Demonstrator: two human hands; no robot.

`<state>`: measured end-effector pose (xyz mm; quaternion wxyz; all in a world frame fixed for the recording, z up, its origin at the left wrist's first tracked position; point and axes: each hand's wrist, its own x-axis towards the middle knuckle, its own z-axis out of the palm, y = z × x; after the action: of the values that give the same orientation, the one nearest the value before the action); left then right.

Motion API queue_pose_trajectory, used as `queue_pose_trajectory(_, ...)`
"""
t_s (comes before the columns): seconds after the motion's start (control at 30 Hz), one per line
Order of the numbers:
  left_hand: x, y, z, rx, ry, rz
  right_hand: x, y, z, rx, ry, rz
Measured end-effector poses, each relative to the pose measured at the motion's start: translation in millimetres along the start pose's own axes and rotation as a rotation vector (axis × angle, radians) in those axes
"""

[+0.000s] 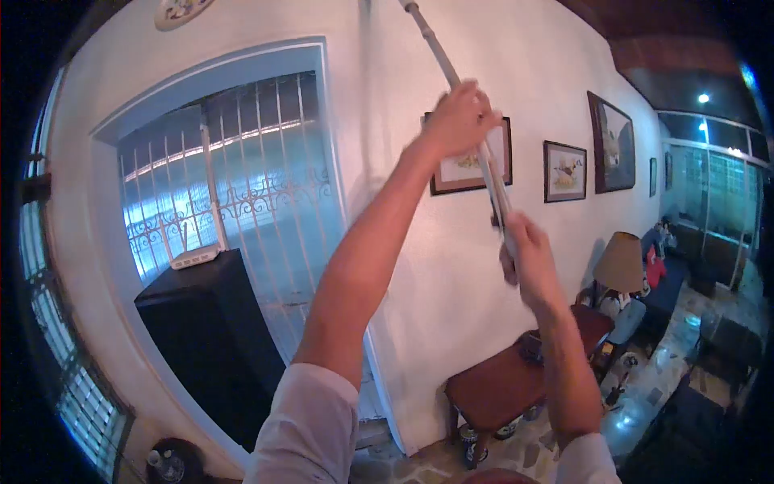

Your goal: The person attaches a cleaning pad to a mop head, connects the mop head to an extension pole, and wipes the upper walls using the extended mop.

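Both arms are raised in front of a pale wall, holding a long grey pole (436,50) that slants from the top centre down to the right. My left hand (463,119) is wrapped round the pole at its middle, in front of a framed picture (472,173). Lower and to the right, my right hand (526,246) grips the pole near its lower visible part. The pole's upper end runs toward the top edge of the view, and its lower end is hidden by my right hand.
A black cabinet (214,339) bearing a white router (195,258) stands before a barred window (234,177) at left. A wooden table (496,383), a lamp (619,262) and a dark sofa (665,290) stand at right. Framed pictures (565,171) hang beyond.
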<state>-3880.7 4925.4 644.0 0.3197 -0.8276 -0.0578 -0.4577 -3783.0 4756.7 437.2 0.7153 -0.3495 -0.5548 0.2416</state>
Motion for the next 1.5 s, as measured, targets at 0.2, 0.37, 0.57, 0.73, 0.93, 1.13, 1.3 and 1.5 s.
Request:
queue_pose_trajectory(0.2,-12,53,-34,0.164,-0.096,-0.047,-27,0,-12,-0.01,-0.099,0.022)
queue_pose_trajectory(0.37,-159,145,20,0.079,-0.366,0.018,-171,145,-58,-0.161,-0.077,0.156)
queue_pose_trajectory(0.57,-353,328,64,-0.214,-0.513,-0.007,-408,260,-117,-0.372,-0.139,0.544)
queue_pose_trajectory(0.73,-446,459,63,-0.432,-0.722,-0.003,-516,275,-148,-0.68,-0.161,0.745)
queue_pose_trajectory(0.93,-488,529,62,-0.546,-0.784,-0.019,-552,244,-141,-0.674,-0.033,0.905)
queue_pose_trajectory(1.13,-479,516,71,-0.593,-0.672,-0.023,-537,228,-125,-0.662,0.085,0.856)
queue_pose_trajectory(1.3,-417,439,83,-0.537,-0.51,-0.07,-468,214,-103,-0.64,0.198,0.658)
queue_pose_trajectory(1.5,-276,278,68,-0.422,-0.092,-0.09,-313,167,-66,-0.581,0.296,0.304)
